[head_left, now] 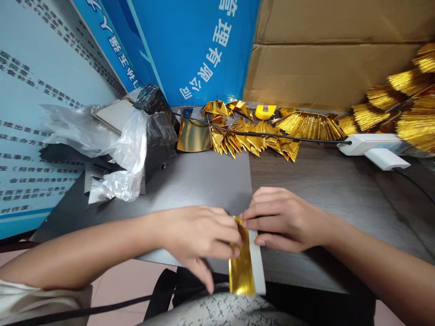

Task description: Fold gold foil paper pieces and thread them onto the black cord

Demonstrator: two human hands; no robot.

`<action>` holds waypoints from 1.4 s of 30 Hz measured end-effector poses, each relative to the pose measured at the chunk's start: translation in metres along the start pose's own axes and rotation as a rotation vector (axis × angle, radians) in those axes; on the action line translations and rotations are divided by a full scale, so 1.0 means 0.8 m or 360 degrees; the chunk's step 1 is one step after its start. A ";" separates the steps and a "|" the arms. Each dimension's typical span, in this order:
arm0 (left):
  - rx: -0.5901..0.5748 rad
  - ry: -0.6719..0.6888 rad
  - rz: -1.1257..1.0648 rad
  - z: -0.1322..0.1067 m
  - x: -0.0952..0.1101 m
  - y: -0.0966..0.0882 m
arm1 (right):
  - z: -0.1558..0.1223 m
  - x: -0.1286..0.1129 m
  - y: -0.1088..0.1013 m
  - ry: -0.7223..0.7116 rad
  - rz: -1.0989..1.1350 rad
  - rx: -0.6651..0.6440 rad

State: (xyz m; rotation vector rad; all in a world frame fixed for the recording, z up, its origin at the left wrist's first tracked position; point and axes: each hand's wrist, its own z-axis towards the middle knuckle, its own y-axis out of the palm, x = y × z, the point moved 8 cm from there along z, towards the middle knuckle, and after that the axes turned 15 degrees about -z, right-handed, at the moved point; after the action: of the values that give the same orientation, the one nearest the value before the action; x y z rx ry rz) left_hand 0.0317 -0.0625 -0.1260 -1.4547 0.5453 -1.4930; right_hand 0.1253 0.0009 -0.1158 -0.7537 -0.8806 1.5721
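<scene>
A folded strip of gold foil paper (242,269), with a white edge along its right side, lies over the front edge of the table. My left hand (200,233) rests its bent fingers on the foil's gold face, and its thumb is spread away toward me. From the other side, my right hand (282,219) touches the strip's upper right corner with its fingertips. Its thumb is apart from the fingers, beside the white edge. Neither hand is wrapped around the strip. The underside of the foil is hidden.
Folded gold foil pieces (254,136) and a yellow tape measure (265,112) lie along the back. A black cable (258,133) crosses there to a white power strip (370,144). Gold foil fans (418,117) stand right; clear plastic wrapping (127,154) sits left.
</scene>
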 end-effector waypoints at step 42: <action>0.1956 -0.0873 -0.1128 -0.056 -0.164 -0.108 | -0.037 0.167 -0.012 0.1405 0.0560 0.0979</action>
State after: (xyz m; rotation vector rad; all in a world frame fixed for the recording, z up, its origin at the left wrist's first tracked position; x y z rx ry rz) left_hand -0.0579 0.0747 -0.1299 -0.9304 -1.1610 -1.3598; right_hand 0.1325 0.1378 -0.1240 -1.0337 0.3842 1.4571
